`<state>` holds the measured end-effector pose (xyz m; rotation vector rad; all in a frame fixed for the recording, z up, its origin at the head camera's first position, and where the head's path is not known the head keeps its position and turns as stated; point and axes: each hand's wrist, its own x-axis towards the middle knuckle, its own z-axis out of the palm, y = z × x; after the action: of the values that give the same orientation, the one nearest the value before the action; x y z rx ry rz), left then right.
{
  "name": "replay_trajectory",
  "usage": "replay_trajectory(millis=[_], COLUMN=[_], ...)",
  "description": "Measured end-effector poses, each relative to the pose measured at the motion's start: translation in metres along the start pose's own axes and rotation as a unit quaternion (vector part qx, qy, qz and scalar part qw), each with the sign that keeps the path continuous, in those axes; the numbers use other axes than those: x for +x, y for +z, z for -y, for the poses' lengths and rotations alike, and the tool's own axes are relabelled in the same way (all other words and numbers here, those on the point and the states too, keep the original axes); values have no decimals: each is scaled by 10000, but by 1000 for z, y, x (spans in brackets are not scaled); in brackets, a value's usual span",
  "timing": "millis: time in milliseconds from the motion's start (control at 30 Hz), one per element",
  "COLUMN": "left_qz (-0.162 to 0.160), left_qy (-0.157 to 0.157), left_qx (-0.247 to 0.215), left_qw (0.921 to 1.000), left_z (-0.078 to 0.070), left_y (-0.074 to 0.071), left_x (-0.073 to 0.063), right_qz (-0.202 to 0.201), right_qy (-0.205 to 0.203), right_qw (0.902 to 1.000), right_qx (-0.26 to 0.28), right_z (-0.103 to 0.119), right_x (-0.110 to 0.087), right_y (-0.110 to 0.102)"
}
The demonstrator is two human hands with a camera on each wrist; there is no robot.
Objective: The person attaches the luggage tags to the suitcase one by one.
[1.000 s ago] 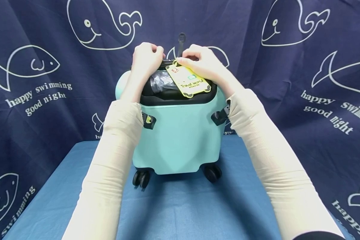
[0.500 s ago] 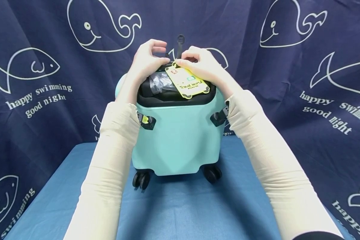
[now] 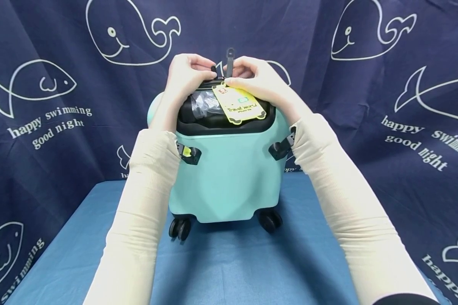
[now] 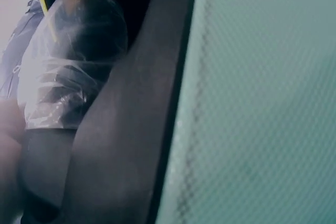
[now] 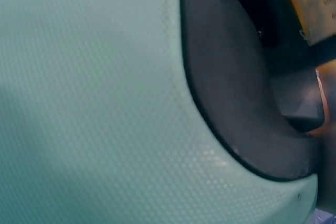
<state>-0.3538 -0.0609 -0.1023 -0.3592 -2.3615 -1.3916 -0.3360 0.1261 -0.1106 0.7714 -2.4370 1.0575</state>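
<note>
A mint-green suitcase (image 3: 225, 178) stands upright with a black recessed top. A yellow luggage tag (image 3: 242, 108) printed "Travel world" lies slanted against its black handle (image 3: 208, 87), which is partly wrapped in clear plastic (image 3: 204, 104). The tag's black strap (image 3: 230, 63) sticks up behind the handle. My right hand (image 3: 255, 80) pinches the strap near the tag's top. Across from it, my left hand (image 3: 187, 76) pinches a short black strap piece between thumb and fingers. The wrist views show mostly the suitcase shell (image 4: 262, 98) and black recess (image 5: 226, 77); the fingertips are largely hidden there.
The suitcase rests on black double wheels (image 3: 180, 228) on a blue cloth-covered table (image 3: 221, 267). A navy curtain (image 3: 290, 25) with white whale and fish drawings hangs close behind and at both sides. Black wrist-camera mounts (image 3: 191, 155) sit by both sleeve cuffs.
My left hand loosened and spread its fingers, then closed its thumb and fingers on the black strap piece. The right hand stays near the tag's top; the upright strap end has dipped slightly.
</note>
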Motion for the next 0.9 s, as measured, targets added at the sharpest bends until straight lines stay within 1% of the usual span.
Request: replay_trajectory(millis=[100, 167, 267, 433, 533, 567, 633, 667, 733, 800, 900], left_qz=[-12, 2, 37, 153, 196, 190, 185, 187, 188, 205, 222], left_qy=[68, 106, 144, 183, 256, 282, 228, 190, 54, -39, 42], left_qx=[-346, -540, -698, -739, -1011, -1165, -1471, -1601, -1721, -1703, -1436], left_qw=[9994, 9985, 9975, 9970, 9944, 9926, 9887, 9867, 9849, 9852, 9894], left_z=[0, 0, 1, 1, 1, 1, 1, 1, 1, 1, 2], left_y=[1, 1, 2, 3, 4, 4, 3, 3, 3, 3, 3], left_x=[0, 0, 1, 0, 0, 0, 1, 1, 1, 2, 2], right_qz=[-25, -49, -91, -199, -352, -415, -537, -585, -654, -693, -713], right_qy=[56, 80, 174, 451, 648, 704, 771, 792, 827, 826, 819], right_qw=[9991, 9986, 9983, 9982, 9967, 9959, 9939, 9923, 9885, 9850, 9817], right_qx=[421, 522, 556, 338, 344, 389, 570, 754, 1085, 1349, 1564], right_z=[-1, -1, 0, 1, 2, 2, 2, 2, 2, 2, 3], right_x=[0, 0, -1, -3, -4, -4, -4, -4, -4, -4, -4], right_y=[-1, -1, -2, -4, -6, -7, -7, -7, -6, -6, -5])
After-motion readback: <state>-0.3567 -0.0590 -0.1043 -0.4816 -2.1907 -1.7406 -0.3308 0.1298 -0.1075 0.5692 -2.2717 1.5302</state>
